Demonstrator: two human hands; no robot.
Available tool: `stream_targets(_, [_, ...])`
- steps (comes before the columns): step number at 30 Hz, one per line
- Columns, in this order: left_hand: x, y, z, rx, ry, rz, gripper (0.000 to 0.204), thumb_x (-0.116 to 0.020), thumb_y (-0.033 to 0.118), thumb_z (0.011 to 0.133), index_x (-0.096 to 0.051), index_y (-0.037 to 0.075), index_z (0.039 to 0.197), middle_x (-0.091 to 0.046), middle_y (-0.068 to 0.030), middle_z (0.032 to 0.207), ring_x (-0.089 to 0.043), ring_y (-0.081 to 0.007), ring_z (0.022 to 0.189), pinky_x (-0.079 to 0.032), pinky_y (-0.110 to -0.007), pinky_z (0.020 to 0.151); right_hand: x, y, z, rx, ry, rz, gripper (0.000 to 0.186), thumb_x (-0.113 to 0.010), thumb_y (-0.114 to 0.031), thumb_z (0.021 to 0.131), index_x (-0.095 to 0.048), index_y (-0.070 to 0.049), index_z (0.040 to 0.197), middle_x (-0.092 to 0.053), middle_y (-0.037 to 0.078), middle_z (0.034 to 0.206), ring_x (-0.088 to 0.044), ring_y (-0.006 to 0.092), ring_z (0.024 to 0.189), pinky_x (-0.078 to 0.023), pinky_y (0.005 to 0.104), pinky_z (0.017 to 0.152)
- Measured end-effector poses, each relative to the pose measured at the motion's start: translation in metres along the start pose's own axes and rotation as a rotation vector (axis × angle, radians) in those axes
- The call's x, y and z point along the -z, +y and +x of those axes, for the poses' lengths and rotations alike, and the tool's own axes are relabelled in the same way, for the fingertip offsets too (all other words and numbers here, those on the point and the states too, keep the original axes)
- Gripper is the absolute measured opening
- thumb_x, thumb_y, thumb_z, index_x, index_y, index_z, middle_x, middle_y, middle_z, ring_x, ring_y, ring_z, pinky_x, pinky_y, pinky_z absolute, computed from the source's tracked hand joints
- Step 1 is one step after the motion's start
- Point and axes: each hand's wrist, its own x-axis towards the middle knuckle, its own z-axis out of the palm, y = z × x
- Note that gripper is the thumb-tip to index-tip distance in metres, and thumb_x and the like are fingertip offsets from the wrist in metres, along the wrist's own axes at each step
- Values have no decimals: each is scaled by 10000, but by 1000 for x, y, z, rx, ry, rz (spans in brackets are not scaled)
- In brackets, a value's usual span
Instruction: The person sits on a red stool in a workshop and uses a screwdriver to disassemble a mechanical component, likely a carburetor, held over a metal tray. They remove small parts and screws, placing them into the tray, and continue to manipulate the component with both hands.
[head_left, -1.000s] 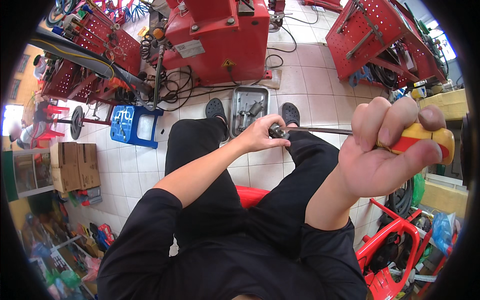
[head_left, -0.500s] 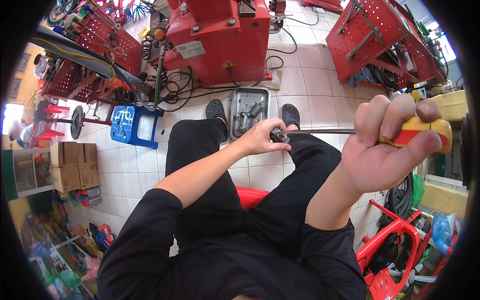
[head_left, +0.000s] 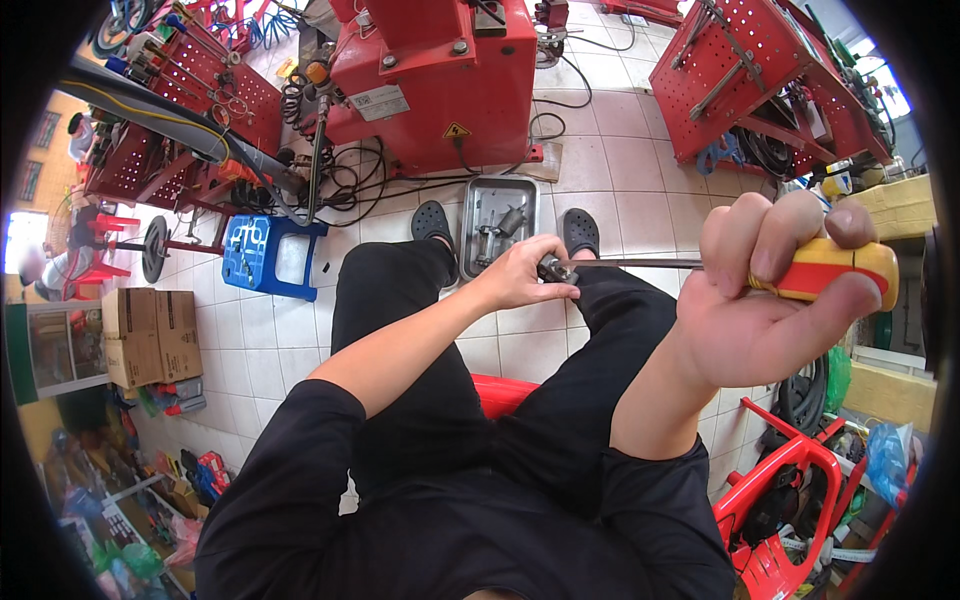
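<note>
My left hand (head_left: 527,274) is closed round a small dark metal part (head_left: 553,268), holding it above my right knee. Its exact kind is hard to make out. In my right hand (head_left: 760,290), raised on the right, is a screwdriver (head_left: 832,272) with a yellow and red handle. The fingers wrap round that handle, and its long thin shaft runs left to the metal part, where the tip meets it. Between my feet on the floor lies a metal tray (head_left: 534,200) holding several metal parts (head_left: 508,222).
A large red machine (head_left: 440,100) stands ahead, with black cables on the tiled floor. A blue stool (head_left: 270,258) and cardboard boxes (head_left: 130,335) are on the left. Red perforated panels (head_left: 715,95) stand at far right; a red chair (head_left: 775,500) is at lower right.
My right hand and the screwdriver handle have shifted slightly left. The left hand keeps its hold on the metal part, almost unmoved.
</note>
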Motion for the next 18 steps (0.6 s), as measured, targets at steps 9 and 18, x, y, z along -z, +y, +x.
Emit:
stream_targets(9, [0,3,0,-15,15,7,384,-818,255,678,-542,42,839,-575,-63,834,-557,-210,804,-441,-320,741,-4,1,-1,56,212,-202,372,-379,-441,980,-454,-94,1093,-394,12,670,-256,85,429,-198,236,413])
stream_targets(18, [1,3,9,53,-26,27,411,-812,308,684,-560,42,870,-588,-74,861,-580,-216,835,-455,-310,745,-11,-27,-2,56,-30,-63,342,-458,-426,942,-457,-97,1038,-430,33,671,-298,100,431,-240,241,431])
